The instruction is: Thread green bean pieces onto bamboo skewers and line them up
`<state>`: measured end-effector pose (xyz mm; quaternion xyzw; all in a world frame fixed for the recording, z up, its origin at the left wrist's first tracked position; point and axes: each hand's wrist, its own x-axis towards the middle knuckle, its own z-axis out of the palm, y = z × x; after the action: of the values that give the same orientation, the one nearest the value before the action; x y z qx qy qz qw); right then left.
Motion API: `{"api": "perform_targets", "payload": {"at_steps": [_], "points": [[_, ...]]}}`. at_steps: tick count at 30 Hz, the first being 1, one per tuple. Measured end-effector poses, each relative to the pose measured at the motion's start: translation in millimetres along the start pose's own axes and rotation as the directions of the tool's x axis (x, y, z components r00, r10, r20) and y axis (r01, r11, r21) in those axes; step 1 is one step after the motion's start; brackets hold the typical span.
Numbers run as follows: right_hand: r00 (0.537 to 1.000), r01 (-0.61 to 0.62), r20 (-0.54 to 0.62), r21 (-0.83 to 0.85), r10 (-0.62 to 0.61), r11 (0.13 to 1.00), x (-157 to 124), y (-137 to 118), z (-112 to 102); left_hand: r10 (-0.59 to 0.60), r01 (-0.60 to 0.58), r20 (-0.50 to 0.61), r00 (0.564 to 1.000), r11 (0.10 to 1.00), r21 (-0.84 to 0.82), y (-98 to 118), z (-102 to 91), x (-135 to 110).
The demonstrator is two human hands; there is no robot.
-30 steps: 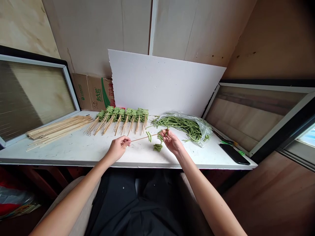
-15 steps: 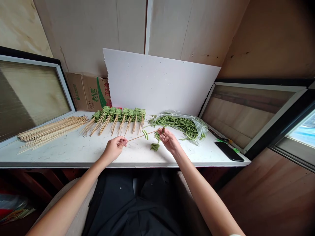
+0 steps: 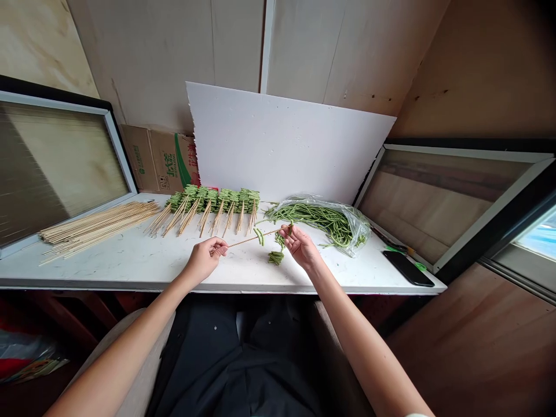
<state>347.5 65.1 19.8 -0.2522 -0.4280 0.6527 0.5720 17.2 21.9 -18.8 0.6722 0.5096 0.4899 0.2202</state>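
Observation:
My left hand is closed around one end of a bamboo skewer, which slants up to the right. My right hand pinches a green bean piece at the skewer's other end; whether the tip has gone through it is too small to tell. A curved bean piece shows along the skewer between the hands. Below the right hand, a small bundle of cut beans lies on the white counter, with more pieces just behind it, partly hidden by the fingers.
Loose skewers lie at the left. Stacked filled bean skewers stand at the back beside a cardboard box. Long beans spill from a clear plastic bag. A black phone rests at the right edge.
The whole view has shifted slightly. Both hands keep their grip, and the bean piece in the right hand is still at the skewer's end.

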Motion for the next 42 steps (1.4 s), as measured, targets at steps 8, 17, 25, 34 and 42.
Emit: {"api": "perform_targets", "payload": {"at_steps": [8,17,25,34,42], "points": [[0.999,0.037,-0.023,-0.066,-0.038,0.997,0.6,-1.8,0.9,0.002,-0.001,-0.026,1.0,1.0,0.01,-0.4,-0.5,0.5],[0.989,0.1,-0.095,-0.147,-0.115,0.984,1.7,-1.4,2.6,0.02,-0.01,-0.11,0.994,0.996,0.093,4.4,-2.1,-1.8],[0.989,0.109,-0.079,-0.211,-0.128,0.971,0.2,-9.8,-0.1,0.058,-0.035,-0.116,0.992,0.98,0.194,15.5,-8.0,-3.9],[0.989,0.115,-0.073,-0.182,-0.13,0.977,-2.9,-9.0,7.8,0.109,-0.069,-0.136,0.985,0.961,0.268,26.1,-10.1,-6.9],[0.989,0.101,-0.091,-0.152,-0.116,0.983,-4.0,-2.7,13.0,0.126,-0.083,-0.142,0.982,0.958,0.274,20.2,-9.7,-7.5]]}}
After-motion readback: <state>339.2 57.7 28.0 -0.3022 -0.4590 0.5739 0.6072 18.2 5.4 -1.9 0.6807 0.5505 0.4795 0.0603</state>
